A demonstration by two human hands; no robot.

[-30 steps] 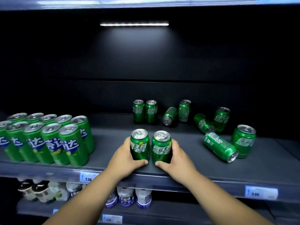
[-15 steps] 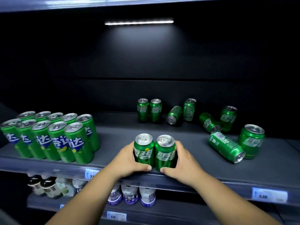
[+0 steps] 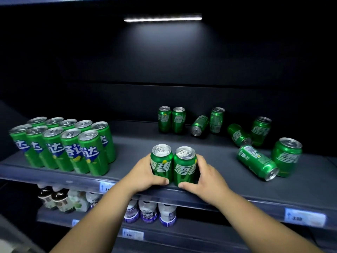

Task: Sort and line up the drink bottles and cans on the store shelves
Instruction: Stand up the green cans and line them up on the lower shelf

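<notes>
On my feed the left hand (image 3: 144, 175) is wrapped round the left short green aluminium can (image 3: 161, 162), with its thumb across the can's lower front. The right hand (image 3: 206, 177) grips the right short green aluminium can (image 3: 185, 165) the same way. Both cans stand upright and touch side by side at the front lip of the dark grey metal shelf (image 3: 218, 187), near the middle of its width. Taking that pair as the dial's centre, a block of tall slim green cans with blue-and-white labels (image 3: 62, 145) stands in two tidy rows at 9 o'clock, well apart from the hands. At 12 o'clock, against the back wall, two upright short green cans (image 3: 171, 119) stand touching. Towards 1 o'clock a tipped green can (image 3: 198, 125) lies with its top facing me, just beside an upright back can (image 3: 217, 119). Further round, near 2 o'clock, another fallen can (image 3: 238, 135) lies against an upright can behind it (image 3: 260, 130). At 3 o'clock a large-looking green can on its side (image 3: 257, 162) points its top towards me, just beside an upright green can at the far right (image 3: 287, 156). A white strip light (image 3: 162, 18) glows overhead at 12 o'clock. At 6 o'clock, on the shelf below, white bottles with purple labels (image 3: 148, 212) stand in a row, and a blue-white price tag (image 3: 304, 217) sits on the shelf edge at 4 o'clock.
</notes>
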